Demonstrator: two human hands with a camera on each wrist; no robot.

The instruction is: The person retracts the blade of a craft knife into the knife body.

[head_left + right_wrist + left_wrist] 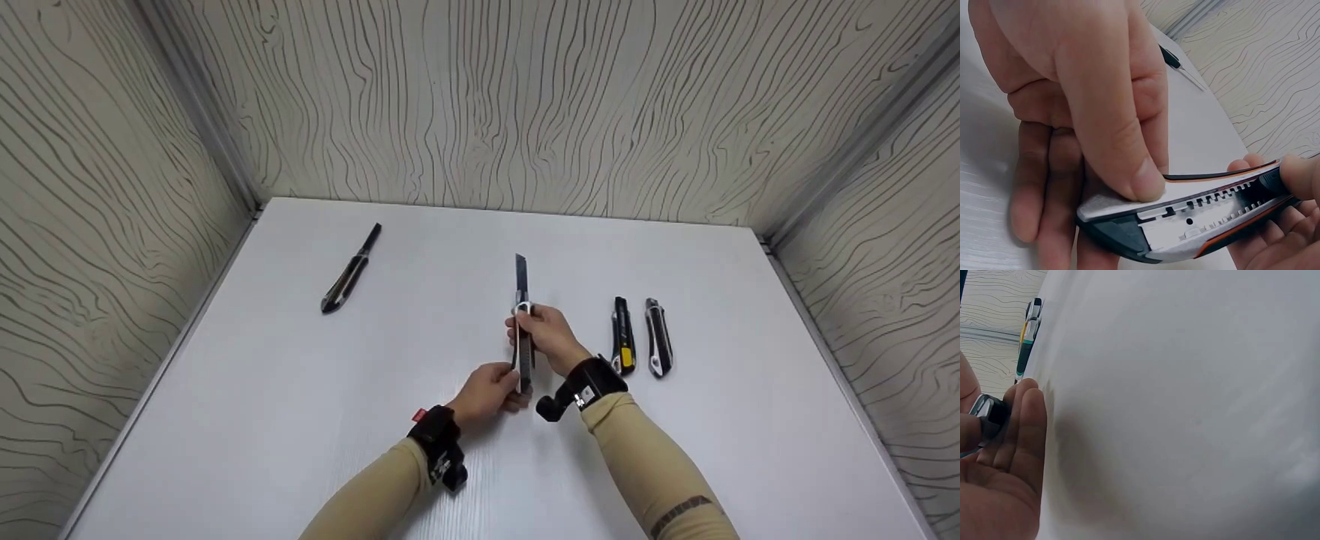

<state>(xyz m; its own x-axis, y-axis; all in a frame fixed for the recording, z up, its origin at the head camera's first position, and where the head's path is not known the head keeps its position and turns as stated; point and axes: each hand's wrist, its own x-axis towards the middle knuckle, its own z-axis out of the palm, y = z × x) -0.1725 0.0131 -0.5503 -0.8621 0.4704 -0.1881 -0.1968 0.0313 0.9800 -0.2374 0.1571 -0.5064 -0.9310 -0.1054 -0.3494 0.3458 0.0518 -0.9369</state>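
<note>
A snap-off utility knife is held upright in the head view, with its long dark blade out and pointing to the table's far side. My right hand grips the front of the handle; in the right wrist view its thumb lies at the black slider. At the rear end my left hand pinches the handle, thumb on top and fingers beneath. The slotted silver body with orange edging shows close up. Only the knife's butt appears in the left wrist view.
Another utility knife lies at the far left, blade out. To the right lie a black and yellow utility knife and a silver and dark one, side by side. Wood-patterned panels enclose the white table.
</note>
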